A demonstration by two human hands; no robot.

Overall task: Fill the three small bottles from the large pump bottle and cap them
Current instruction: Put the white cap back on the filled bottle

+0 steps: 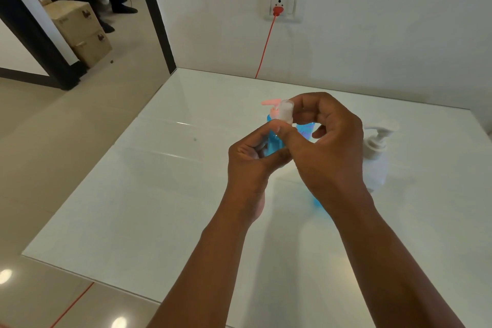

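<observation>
Bottles first: blue pump bottle [275, 141] with pink pump head stands mid-table, mostly hidden behind both hands; white pump bottle [376, 157] stands to its right, apart from it. Which is the "large" source, can't tell. Small bottle [286, 112], clear/whitish, is held up in the air in front of the blue one, near the pink nozzle. Only one small bottle seen; other two not visible.

Right hand [327, 141] fingers curled, pinching the small bottle at its upper end. Left hand [255, 157] curled just below, fingertips touching the bottle's lower end; looks like it grips something small, maybe the cap, not clear. Judgement: twisting a cap on or off; frame is blurry, can't tell which, nor the fill level.

To do it well: keep the small bottle upright, one hand holds the body firm, the other turns the cap square to the thread so it doesn't cross. Work over the table, not over the floor.

Room: white table [159, 208] has open surface in front and left of the hands for setting bottles down. Left edge drops to the floor; wall close behind; white pump bottle sits near the right elbow's path, could get knocked. Red cable [265, 45] runs down the wall behind the table, out of the way.
</observation>
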